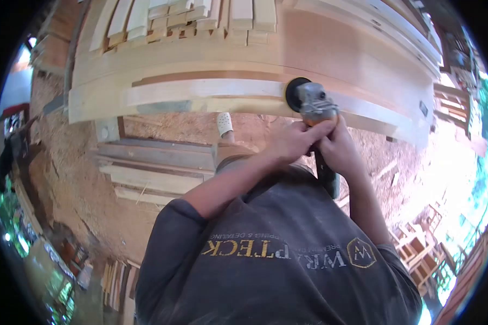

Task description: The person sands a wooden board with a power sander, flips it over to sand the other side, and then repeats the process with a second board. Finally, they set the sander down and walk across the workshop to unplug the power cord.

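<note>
Both my hands are wrapped round an angle grinder [315, 104] with a grey metal head and a dark body that points back toward my shirt. My left hand [293, 142] closes on it from the left, just behind the head. Against it on the right, my right hand [339, 145] grips the body, its fingers partly hidden. A round dark disc with a yellowish rim [293, 95] sits on the grinder's front, right at a long pale wooden strip [206, 91]. That strip lies along the near edge of a wooden workbench [331, 59].
Cut wooden pieces [184, 16] are stacked at the bench's far left. Long boards [382, 24] lie along the far right side. Beneath the near edge, planks [157, 176] rest on the dirt floor beside a foot in a white clog [224, 123]. Wooden frames [420, 246] stand at lower right.
</note>
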